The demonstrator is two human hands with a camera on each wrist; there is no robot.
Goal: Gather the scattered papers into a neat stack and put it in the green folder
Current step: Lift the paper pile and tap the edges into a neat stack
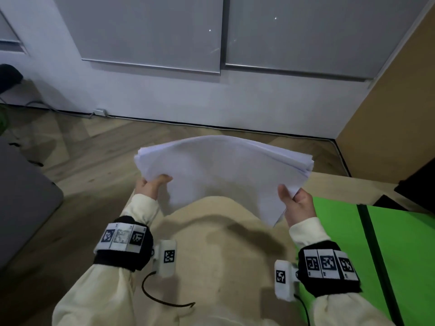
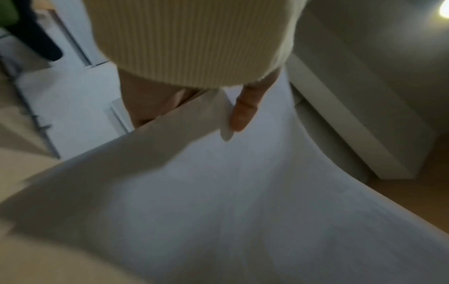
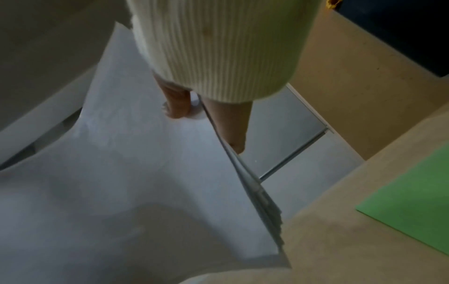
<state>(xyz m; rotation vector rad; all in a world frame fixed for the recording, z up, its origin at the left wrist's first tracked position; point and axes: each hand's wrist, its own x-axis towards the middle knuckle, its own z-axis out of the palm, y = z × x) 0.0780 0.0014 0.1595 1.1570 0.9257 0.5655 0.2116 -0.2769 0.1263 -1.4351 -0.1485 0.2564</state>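
The left hand (image 1: 150, 188) and right hand (image 1: 297, 204) are pinching the paper stack (image 1: 223, 175) at its near corners, holding it bowed above the counter (image 1: 211, 267). The gathering seems finished; next, the stack probably needs squaring, then carrying right onto the open green folder (image 1: 400, 255).

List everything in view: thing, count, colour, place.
paper stack: one, white, lifted above the table, bowed upward, gripped at both side edges
green folder: one, lying open on the table's right side
table: one, beige, below the stack
cabinet doors: two, grey, far wall
cable: one, black, under the left wrist
left hand: grips the stack's left edge
right hand: grips the stack's right edge
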